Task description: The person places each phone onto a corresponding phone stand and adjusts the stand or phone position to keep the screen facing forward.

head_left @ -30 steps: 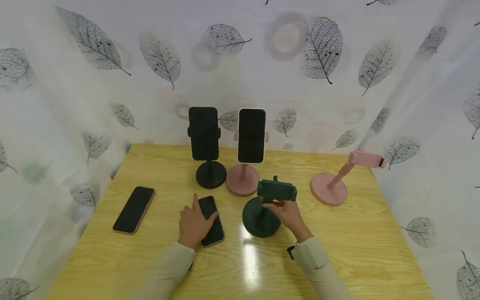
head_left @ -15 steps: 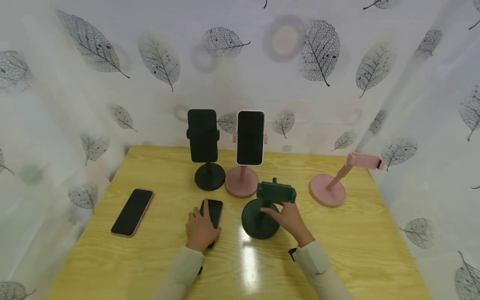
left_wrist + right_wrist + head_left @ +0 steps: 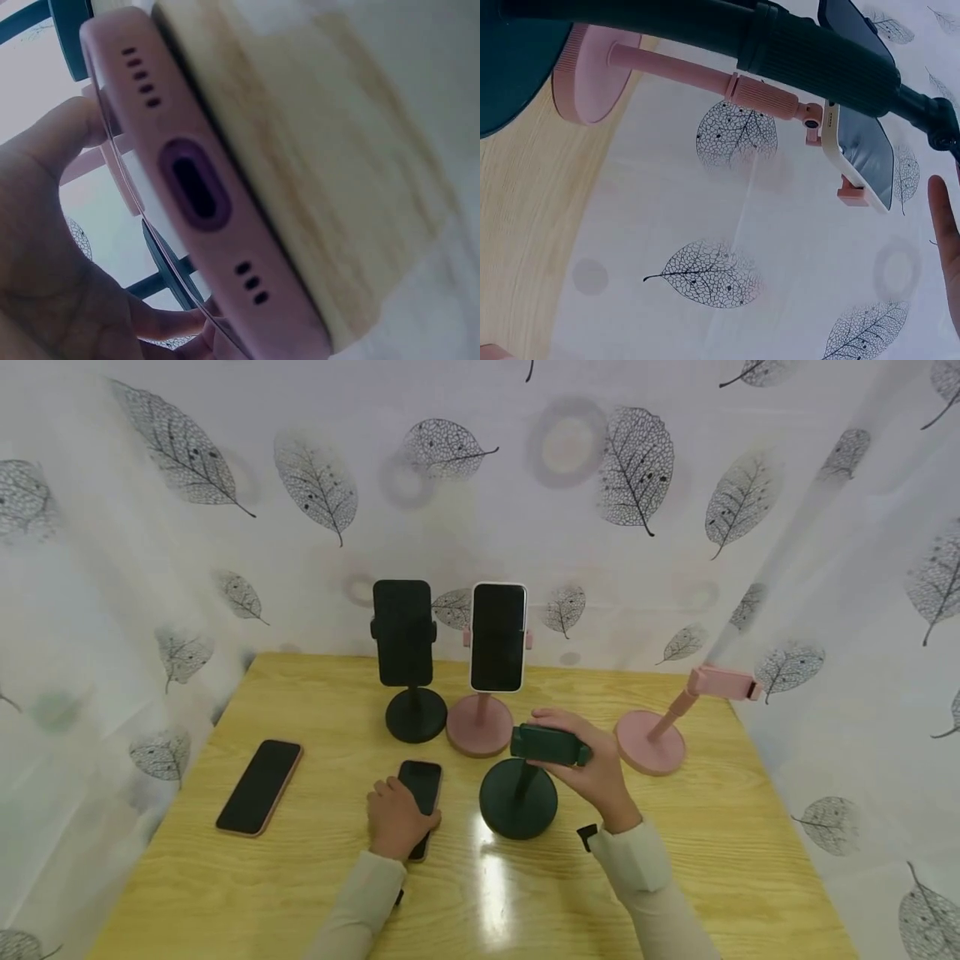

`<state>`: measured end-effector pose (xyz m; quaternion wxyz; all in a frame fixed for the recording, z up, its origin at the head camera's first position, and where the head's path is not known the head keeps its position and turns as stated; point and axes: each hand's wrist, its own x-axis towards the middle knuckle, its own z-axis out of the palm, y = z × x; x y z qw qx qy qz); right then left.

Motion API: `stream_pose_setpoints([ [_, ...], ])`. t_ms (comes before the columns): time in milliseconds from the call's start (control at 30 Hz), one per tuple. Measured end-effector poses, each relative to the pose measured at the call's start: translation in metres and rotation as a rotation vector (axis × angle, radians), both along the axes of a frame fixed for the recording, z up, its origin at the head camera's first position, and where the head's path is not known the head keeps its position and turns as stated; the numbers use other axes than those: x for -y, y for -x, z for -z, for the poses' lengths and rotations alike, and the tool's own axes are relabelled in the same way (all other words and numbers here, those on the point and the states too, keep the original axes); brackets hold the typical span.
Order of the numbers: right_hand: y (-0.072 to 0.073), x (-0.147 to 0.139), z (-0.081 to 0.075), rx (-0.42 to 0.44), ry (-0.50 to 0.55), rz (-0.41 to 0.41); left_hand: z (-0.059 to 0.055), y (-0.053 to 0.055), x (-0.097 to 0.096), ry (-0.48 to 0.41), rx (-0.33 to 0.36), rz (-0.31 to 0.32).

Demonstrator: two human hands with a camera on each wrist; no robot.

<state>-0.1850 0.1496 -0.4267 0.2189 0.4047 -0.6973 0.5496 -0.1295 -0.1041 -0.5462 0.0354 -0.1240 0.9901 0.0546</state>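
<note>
My left hand (image 3: 399, 818) grips a phone (image 3: 422, 783) lying on the table, thumb at its right edge and fingers at its left. In the left wrist view, the pink case's bottom edge (image 3: 214, 251) with its charging port fills the middle. On the right, my right hand (image 3: 600, 764) holds the clamp head (image 3: 547, 745) of a dark green phone stand (image 3: 517, 814), thumb below it and fingers behind and above. That clamp carries no phone. The right wrist view shows the stand's green post (image 3: 821, 60) across the top and one finger (image 3: 946, 255) near its joint.
Behind stand a black stand (image 3: 416, 717) with a black phone (image 3: 403, 633) and a pink stand (image 3: 480, 727) with a white-framed phone (image 3: 498, 637). Another pink stand (image 3: 651, 743) is at right. A second pink-edged phone (image 3: 260, 787) lies at left on the wooden table (image 3: 225, 893).
My left hand has moved right over the phone and taken it by its sides; the phone has turned slightly. My right hand has moved up from the post to the green clamp head.
</note>
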Motion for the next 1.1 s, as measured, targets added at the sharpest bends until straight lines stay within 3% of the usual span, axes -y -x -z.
stream_pose_setpoints([
  [267,0.001,0.005,0.000,-0.076,-0.002,0.007,0.004,0.001,0.002,0.020,-0.008,0.020],
  [467,0.002,0.010,-0.001,-0.082,0.004,0.000,0.004,0.002,0.002,-0.002,-0.007,0.011],
  [600,0.002,0.010,-0.001,-0.064,-0.003,0.008,0.003,0.002,0.001,-0.015,-0.015,0.004],
  [767,0.000,0.009,0.000,0.021,-0.014,-0.015,0.004,0.002,0.003,-0.041,-0.021,-0.007],
  [933,-0.002,0.011,0.001,0.101,-0.023,-0.045,0.000,0.003,0.011,-0.233,-0.039,-0.062],
  [1033,-0.005,0.011,0.003,0.144,-0.022,-0.051,-0.013,0.000,0.014,-0.391,-0.048,-0.064],
  [1100,-0.007,0.011,0.005,0.161,-0.008,-0.055,-0.030,-0.004,0.012,-0.503,-0.054,-0.047],
])
